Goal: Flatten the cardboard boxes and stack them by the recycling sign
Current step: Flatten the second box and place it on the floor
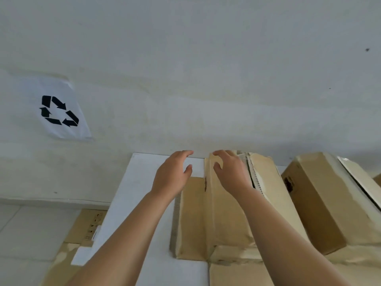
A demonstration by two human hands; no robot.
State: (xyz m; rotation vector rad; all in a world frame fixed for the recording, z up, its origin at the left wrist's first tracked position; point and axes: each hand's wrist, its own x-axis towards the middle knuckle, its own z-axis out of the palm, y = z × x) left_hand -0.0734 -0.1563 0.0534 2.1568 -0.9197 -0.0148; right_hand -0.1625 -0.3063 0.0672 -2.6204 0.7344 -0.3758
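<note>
Head-camera view: two bare forearms are seen reaching forward over a white bench (132, 195) that is pushed against a pale wall (206, 69). The left hand (172, 175) is held above the bench top just beside the left edge of a brown cardboard box (216, 213); its fingers (182, 154) are spread apart and curved, and nothing is gripped by them. The right hand (231, 172) is placed over the far top of the same box, with its fingers (221, 153) apart and bent toward the upper edge; whether the cardboard is actually touched cannot be told, and nothing is seen clamped.

The box is seen lying on the bench in a partly collapsed state, with a raised fold along its middle and a torn, serrated strip along its right side. A second cardboard box (321, 203), still holding its shape, is found just to the right on the same bench. A flat cardboard sheet (237, 275) is seen at the near edge, under the first box.

The recycling sign (61, 109), a white sheet printed with black arrows, is fixed to the wall well to the left. Below it, flattened cardboard (82, 230) is laid on the tiled floor (26, 234) beside the bench.
</note>
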